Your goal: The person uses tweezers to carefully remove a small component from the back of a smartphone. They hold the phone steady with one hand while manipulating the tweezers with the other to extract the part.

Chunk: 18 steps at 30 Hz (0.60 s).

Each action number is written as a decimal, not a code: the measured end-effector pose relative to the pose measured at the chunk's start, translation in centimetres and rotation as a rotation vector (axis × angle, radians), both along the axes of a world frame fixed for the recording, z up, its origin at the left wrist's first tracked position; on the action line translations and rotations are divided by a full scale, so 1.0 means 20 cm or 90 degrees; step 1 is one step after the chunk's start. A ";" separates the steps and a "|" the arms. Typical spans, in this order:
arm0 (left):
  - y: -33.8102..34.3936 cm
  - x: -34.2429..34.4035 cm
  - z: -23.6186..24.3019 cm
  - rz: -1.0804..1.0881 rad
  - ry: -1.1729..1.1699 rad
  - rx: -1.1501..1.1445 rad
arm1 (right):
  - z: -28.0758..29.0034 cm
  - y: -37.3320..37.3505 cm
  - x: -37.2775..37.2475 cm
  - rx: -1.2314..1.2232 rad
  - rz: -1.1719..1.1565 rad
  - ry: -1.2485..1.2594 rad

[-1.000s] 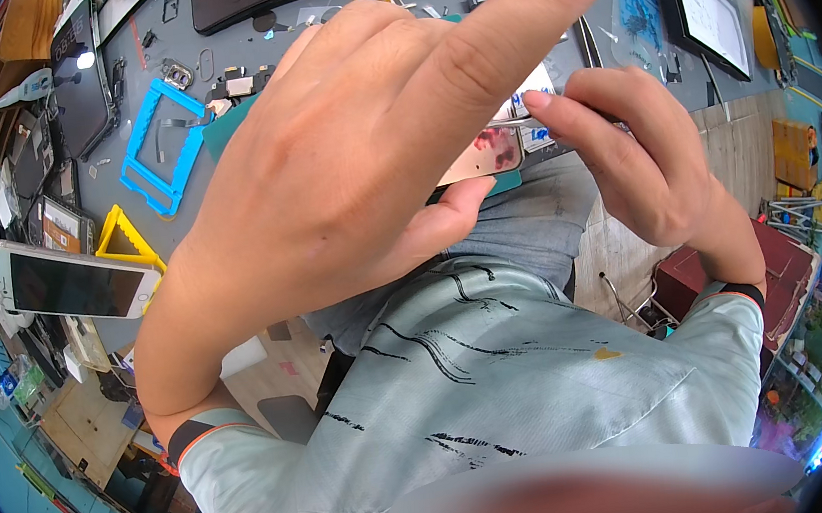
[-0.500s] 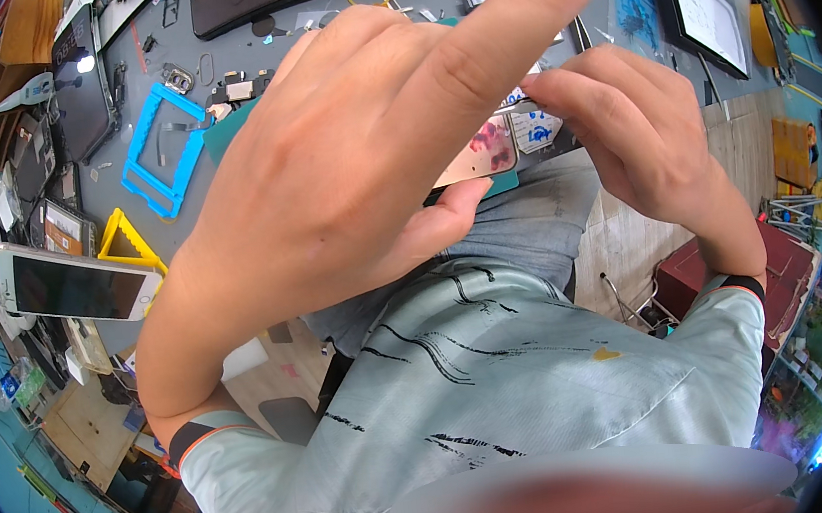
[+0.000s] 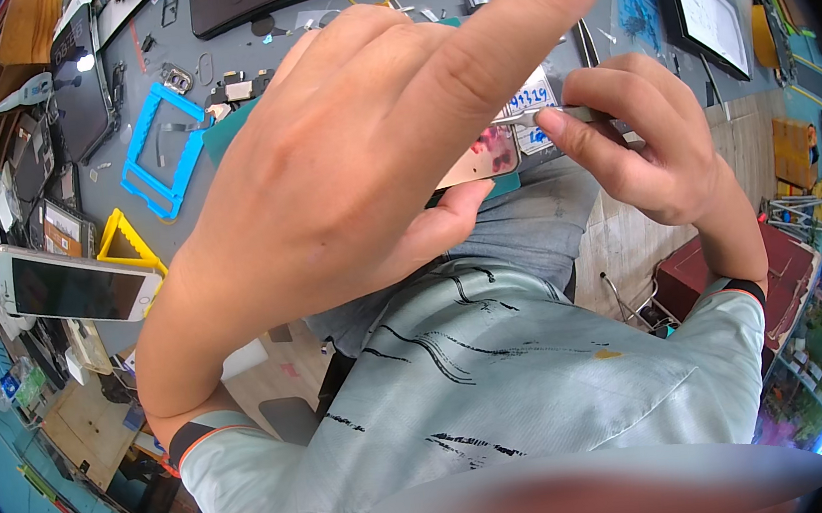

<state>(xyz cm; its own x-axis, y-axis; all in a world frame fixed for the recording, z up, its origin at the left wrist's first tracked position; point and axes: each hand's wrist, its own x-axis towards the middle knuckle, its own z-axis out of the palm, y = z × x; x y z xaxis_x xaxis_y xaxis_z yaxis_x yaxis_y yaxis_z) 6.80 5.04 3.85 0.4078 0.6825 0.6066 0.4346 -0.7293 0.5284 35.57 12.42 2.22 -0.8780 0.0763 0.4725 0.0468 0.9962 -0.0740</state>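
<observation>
— Grey worktop (image 3: pixel 141 210), full of phone bits. Where's the phone?
— Middle, above his lap. Left hand (image 3: pixel 341 164) grips the phone (image 3: pixel 481 157) steady, so right hand (image 3: pixel 645 147) can pinch thin metal tweezers (image 3: pixel 542 116) against its far edge.

Under my left hand (image 3: pixel 351 163) there's a phone screen (image 3: pixel 481 157), shiny and pinkish, with a white label (image 3: pixel 527 99) with blue writing just past it by my right hand (image 3: pixel 655 146). Way off left of my left hand sits a white phone (image 3: pixel 73 284), dark screen up.
</observation>
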 end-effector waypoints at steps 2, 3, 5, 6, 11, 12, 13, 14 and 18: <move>0.00 0.00 0.03 -0.002 0.017 -0.022 | 0.02 0.01 0.00 -0.004 -0.002 -0.023; -0.01 0.00 0.05 -0.002 0.026 -0.033 | 0.02 0.02 0.00 -0.007 -0.002 -0.035; -0.01 -0.01 0.06 -0.004 0.044 -0.056 | 0.04 0.01 0.01 0.012 -0.031 -0.046; -0.01 -0.01 0.06 -0.005 0.053 -0.067 | 0.04 0.01 0.01 0.021 -0.046 -0.052; -0.01 -0.02 -0.08 -0.004 0.034 -0.015 | 0.05 0.01 -0.01 0.063 -0.072 -0.065; -0.01 -0.02 -0.11 -0.004 0.026 0.001 | 0.05 0.01 -0.02 0.063 -0.081 -0.063; -0.01 -0.02 -0.13 -0.003 0.019 0.016 | 0.05 0.01 -0.02 0.057 -0.088 -0.060; -0.01 -0.02 -0.13 -0.005 0.019 0.016 | 0.04 0.00 -0.03 0.051 -0.095 -0.057; -0.01 -0.02 -0.08 0.002 0.058 -0.052 | 0.05 0.00 -0.03 0.039 -0.093 -0.060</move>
<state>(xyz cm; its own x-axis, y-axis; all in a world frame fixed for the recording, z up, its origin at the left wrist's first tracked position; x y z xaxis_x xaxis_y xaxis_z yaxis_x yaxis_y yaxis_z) 6.41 4.88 2.30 0.4563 0.7295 0.5095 0.4855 -0.6839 0.5445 34.92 12.48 3.23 -0.9007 0.1795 0.3957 0.1948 0.9808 -0.0013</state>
